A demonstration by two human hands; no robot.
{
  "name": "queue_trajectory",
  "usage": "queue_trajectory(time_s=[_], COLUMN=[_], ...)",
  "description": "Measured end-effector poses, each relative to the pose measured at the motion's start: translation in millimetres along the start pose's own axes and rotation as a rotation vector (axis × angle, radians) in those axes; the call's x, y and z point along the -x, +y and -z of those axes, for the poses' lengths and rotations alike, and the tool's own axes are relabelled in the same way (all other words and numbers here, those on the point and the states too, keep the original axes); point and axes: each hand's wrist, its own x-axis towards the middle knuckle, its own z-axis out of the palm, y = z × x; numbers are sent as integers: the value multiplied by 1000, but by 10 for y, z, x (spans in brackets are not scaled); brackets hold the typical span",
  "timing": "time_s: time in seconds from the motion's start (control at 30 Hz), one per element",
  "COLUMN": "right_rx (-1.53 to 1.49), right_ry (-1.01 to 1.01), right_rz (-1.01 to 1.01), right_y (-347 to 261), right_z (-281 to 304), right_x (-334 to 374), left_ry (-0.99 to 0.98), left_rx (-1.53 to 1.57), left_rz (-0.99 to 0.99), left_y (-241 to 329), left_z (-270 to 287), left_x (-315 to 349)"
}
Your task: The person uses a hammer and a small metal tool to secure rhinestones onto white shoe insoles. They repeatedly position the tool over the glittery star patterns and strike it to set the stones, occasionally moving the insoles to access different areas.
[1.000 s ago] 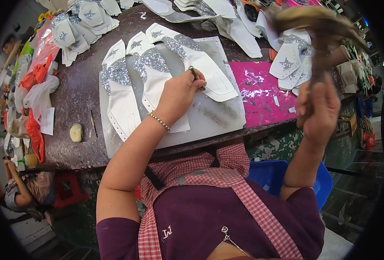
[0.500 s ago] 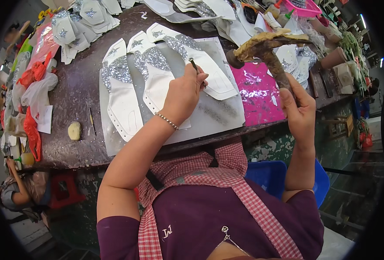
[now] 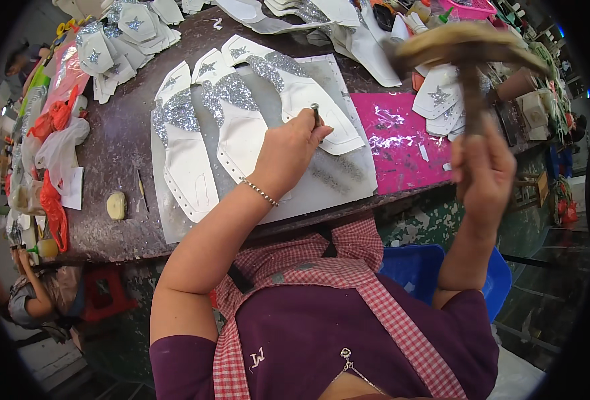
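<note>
My left hand (image 3: 287,148) is closed around a short metal hole punch (image 3: 316,115), held nearly upright over the rightmost white and silver-glitter shoe upper piece (image 3: 318,110). The punch's lower tip is hidden by my fingers. Two similar pieces, the left one (image 3: 187,163) and the middle one (image 3: 242,127), lie beside it, with rows of small holes along their lower left edges. All three rest on a pale grey board (image 3: 275,212). Raised to the right, my right hand (image 3: 483,170) grips a hammer (image 3: 470,93) by its handle; the hammer is smeared by motion.
A pink sheet (image 3: 398,147) lies right of the board, with stacked star pieces (image 3: 438,100) by it. More cut pieces (image 3: 135,30) pile up at the back left. Plastic bags (image 3: 62,147), a yellowish lump (image 3: 116,205) and a thin tool (image 3: 142,190) lie left. Another person (image 3: 38,293) sits far left.
My right hand and the hammer have moved right and a little lower. My left hand has shifted slightly down and right with the punch, which stands more upright.
</note>
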Motion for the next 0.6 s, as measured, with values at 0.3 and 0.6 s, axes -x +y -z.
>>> queue_trajectory(time_s=[0.3,0.6], right_rx=[622,277], right_ry=[-197,-130], right_rz=[113,-153], right_y=[-179,76], right_z=[-205,16], right_x=[-31,182], left_ry=[-29,-23], left_rx=[-133,-9], left_rz=[-171,7], left_y=[-2,-29], left_z=[-46,-104], left_x=[-21,40])
